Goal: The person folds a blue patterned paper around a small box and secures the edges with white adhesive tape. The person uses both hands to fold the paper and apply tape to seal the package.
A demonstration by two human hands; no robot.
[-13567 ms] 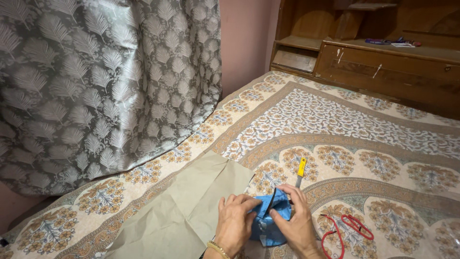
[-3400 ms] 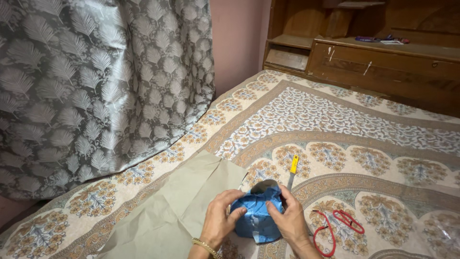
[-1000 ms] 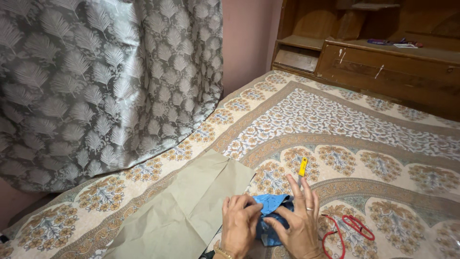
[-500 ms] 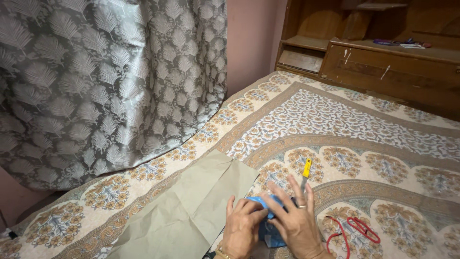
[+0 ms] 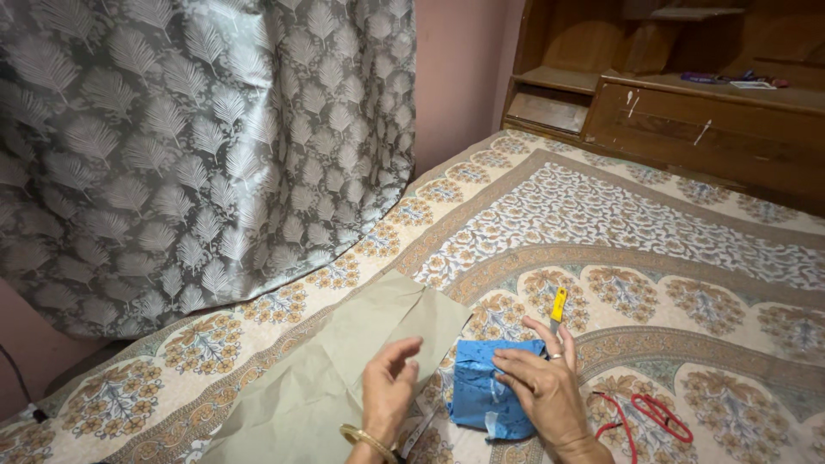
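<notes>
We are looking down at a bed covered by a floral printed bedsheet [image 5: 653,215] in cream, orange and blue. Our right hand [image 5: 543,391] lies flat on a blue wrapped bundle [image 5: 488,393], fingers pressed together against its upper right part, a ring on one finger. Our left hand [image 5: 388,389] hovers just left of the bundle, fingers loosely curled and holding nothing, a gold bangle [image 5: 365,438] at the wrist. Beneath the left hand lies a creased sheet of brown paper [image 5: 344,369]. A yellow-handled cutter [image 5: 557,306] rests just beyond the right fingertips. Red-handled scissors [image 5: 651,416] lie to the right. A grey leaf-patterned curtain [image 5: 189,146] hangs at left, a wooden cabinet [image 5: 687,112] behind.
</notes>
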